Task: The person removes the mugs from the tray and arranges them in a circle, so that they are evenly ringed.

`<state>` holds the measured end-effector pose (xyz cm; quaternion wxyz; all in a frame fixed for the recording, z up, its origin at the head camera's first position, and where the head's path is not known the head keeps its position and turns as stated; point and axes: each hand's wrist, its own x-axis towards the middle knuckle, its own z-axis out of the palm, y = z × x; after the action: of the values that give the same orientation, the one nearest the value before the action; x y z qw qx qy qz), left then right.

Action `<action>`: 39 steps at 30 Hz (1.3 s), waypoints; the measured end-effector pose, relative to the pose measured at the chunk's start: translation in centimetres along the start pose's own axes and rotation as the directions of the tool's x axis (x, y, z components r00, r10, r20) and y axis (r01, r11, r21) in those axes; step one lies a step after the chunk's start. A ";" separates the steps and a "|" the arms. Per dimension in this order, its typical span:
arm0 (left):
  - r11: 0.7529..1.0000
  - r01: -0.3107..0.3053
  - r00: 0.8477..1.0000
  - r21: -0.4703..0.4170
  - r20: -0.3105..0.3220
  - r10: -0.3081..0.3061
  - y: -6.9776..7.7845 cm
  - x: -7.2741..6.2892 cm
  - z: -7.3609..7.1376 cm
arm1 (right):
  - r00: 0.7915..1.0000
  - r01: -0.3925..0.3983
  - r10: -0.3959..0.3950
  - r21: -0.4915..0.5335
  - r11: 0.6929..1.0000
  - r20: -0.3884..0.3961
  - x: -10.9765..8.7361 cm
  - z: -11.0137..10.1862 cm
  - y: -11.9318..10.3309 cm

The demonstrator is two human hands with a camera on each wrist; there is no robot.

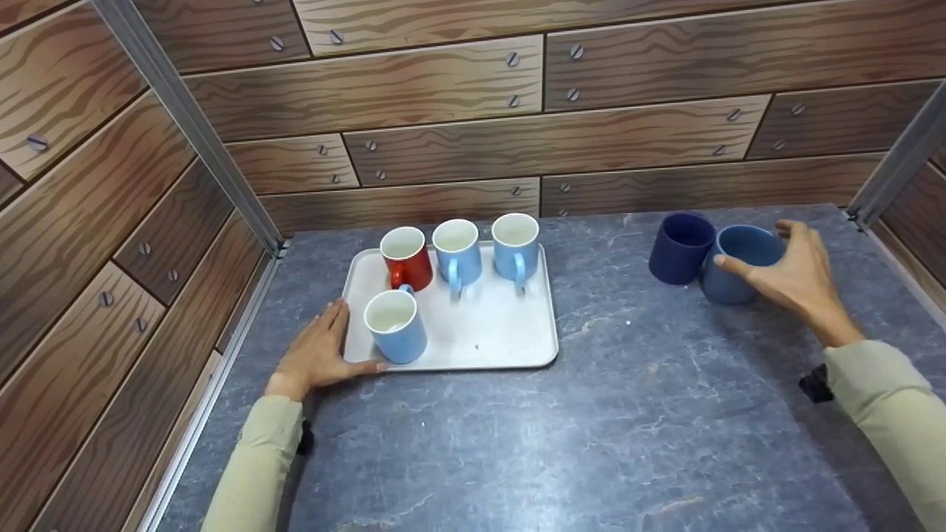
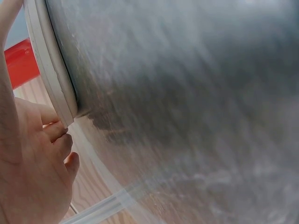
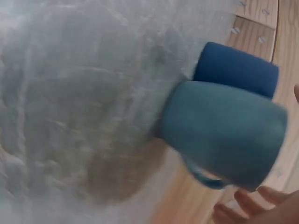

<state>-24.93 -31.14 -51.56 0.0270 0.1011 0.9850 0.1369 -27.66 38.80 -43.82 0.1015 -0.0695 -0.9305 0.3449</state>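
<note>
Right hand (image 1: 802,273) spread wide about rim of blue mug (image 1: 728,284), no firm grip visible; mug upright on table (image 1: 628,421). Left hand (image 1: 316,351) spread wide at near left corner of tray (image 1: 488,343), thumb at front edge. Dark blue mug (image 1: 674,255) just beside blue mug. On tray: red mug (image 1: 414,271), three light-blue mugs (image 1: 401,338). Step seems to be reaching; next move calls for closing fingers without bumping dark blue mug.

Glare brightens the grey tabletop (image 1: 532,443); both wrist views look blurred
</note>
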 end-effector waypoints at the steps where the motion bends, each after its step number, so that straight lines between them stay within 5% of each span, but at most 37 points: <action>1: 1.000 -0.001 1.000 0.001 0.000 0.001 0.0 0.0 0.0 | 1.000 0.017 -0.017 -0.011 1.000 -0.017 -0.2 -0.1 -0.6; 8: 1.000 -0.008 1.000 0.001 -0.004 0.008 0.0 0.1 0.1 | 0.974 0.215 -0.206 0.094 0.972 -0.097 -1.3 1.5 -6.1; 13: 1.000 -0.016 1.000 0.005 -0.007 0.016 -0.2 0.1 0.1 | 0.942 0.333 -0.331 0.221 0.917 -0.046 -2.2 4.4 -10.7; 28: 1.000 0.017 1.000 0.005 0.018 -0.017 -0.1 0.1 0.0 | 0.837 0.404 -0.510 0.402 0.822 0.201 -5.0 15.1 -22.0; 39: 1.000 -0.006 1.000 0.007 -0.004 0.006 -0.3 0.1 0.1 | 0.750 0.391 -0.579 0.491 0.779 0.321 -7.4 22.7 -26.0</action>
<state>-25.03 -31.35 -51.72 0.0240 0.1040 0.9853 0.1336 -27.38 3.46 -44.64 -0.0194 0.2845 -0.8232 0.4910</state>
